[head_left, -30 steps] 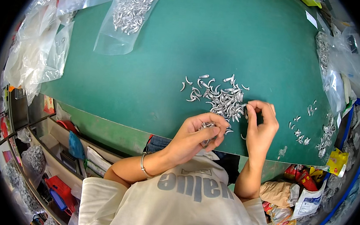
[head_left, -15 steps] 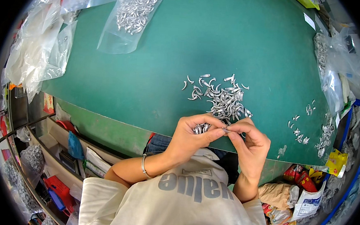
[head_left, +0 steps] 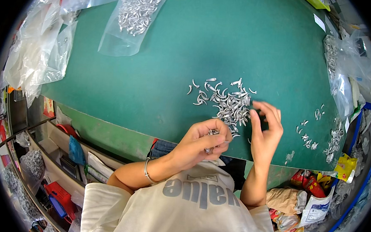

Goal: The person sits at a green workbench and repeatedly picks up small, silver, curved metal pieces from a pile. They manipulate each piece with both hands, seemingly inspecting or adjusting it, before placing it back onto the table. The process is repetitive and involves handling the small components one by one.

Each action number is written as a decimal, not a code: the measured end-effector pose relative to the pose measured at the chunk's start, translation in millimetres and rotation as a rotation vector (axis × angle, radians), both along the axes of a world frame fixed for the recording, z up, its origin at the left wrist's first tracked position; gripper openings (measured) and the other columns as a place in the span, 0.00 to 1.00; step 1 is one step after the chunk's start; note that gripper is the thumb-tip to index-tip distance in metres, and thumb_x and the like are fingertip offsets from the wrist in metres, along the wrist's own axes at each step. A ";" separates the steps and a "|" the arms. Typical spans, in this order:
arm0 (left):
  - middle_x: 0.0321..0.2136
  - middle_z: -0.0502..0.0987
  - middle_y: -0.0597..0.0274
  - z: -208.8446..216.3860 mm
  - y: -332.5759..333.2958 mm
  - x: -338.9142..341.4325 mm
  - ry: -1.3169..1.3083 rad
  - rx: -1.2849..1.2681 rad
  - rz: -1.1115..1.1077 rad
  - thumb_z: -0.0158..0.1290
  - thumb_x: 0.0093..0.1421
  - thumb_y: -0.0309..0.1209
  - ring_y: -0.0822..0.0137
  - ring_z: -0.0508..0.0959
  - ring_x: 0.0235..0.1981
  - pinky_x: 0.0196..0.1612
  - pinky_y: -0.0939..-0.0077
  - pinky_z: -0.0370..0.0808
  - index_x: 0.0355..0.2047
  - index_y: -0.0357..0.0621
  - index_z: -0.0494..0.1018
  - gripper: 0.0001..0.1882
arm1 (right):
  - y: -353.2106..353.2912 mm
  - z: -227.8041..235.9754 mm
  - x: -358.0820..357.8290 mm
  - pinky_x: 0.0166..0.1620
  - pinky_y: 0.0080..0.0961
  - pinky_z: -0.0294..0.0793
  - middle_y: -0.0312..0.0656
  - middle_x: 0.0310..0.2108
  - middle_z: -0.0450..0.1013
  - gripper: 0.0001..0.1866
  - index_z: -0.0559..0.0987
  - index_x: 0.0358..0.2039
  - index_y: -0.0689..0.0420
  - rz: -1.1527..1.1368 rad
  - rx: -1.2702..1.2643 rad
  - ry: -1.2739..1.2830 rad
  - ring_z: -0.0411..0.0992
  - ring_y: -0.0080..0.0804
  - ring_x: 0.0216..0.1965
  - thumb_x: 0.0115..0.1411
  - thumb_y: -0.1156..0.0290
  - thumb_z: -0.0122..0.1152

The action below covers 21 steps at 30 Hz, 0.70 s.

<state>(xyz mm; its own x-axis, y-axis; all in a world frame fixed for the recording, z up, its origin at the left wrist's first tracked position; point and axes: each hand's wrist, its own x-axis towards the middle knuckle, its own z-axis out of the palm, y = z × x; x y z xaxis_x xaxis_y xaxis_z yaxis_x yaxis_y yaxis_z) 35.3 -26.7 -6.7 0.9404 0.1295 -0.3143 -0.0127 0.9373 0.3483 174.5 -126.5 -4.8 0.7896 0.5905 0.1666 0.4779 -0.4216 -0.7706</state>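
Observation:
Small curved silver metal pieces (head_left: 233,105) lie in a loose pile on the green tabletop (head_left: 153,92), near its front edge. My left hand (head_left: 199,138) is closed around several of the same metal pieces (head_left: 212,133), which show between its thumb and fingers. Just right of the pile is my right hand (head_left: 268,127), thumb and fingers apart, with nothing visible between them. Its fingertips are beside the pile's right side; whether they touch a piece I cannot tell.
A clear bag of similar pieces (head_left: 136,15) lies at the far left. Smaller groups of pieces (head_left: 332,142) sit at the right edge. Clear plastic bags (head_left: 38,51) heap up at the left. Below the table's left edge is an open drawer (head_left: 60,144).
My hands were together, fingertips on one small metal piece. Now my right hand has moved away, up and right, and opened beside the pile. My left hand has curled closed around its pieces.

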 end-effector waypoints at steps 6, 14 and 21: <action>0.20 0.62 0.66 3.6 -0.3 3.5 -0.067 0.067 0.007 0.44 0.63 0.36 0.80 0.58 0.16 0.16 0.87 0.51 0.24 0.41 0.64 0.13 | 9.7 -11.0 4.2 0.39 0.29 0.59 0.41 0.31 0.71 0.09 0.77 0.32 0.59 0.070 -0.208 -0.291 0.65 0.37 0.32 0.48 0.77 0.62; 0.14 0.58 0.69 -1.4 -0.7 -1.6 0.095 0.086 -0.094 0.44 0.64 0.35 0.80 0.54 0.14 0.15 0.85 0.50 0.23 0.37 0.67 0.15 | 5.4 -4.3 -2.4 0.38 0.30 0.58 0.38 0.30 0.69 0.06 0.76 0.29 0.57 0.084 -0.200 -0.253 0.65 0.35 0.34 0.48 0.77 0.61; 0.13 0.60 0.70 10.0 -2.0 -1.1 0.186 0.254 -0.081 0.47 0.63 0.33 0.80 0.56 0.14 0.16 0.84 0.51 0.32 0.34 0.72 0.12 | 1.6 -5.3 -1.5 0.37 0.30 0.59 0.38 0.28 0.69 0.06 0.76 0.30 0.58 0.138 -0.176 -0.286 0.65 0.36 0.33 0.48 0.77 0.60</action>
<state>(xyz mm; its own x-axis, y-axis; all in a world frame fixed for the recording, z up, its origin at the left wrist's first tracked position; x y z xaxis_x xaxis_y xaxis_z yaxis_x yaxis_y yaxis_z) 34.2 -28.7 3.3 0.8804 0.1530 -0.4489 0.1440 0.8156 0.5604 173.0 -124.9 -10.1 0.6367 0.7275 0.2555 0.7253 -0.4525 -0.5189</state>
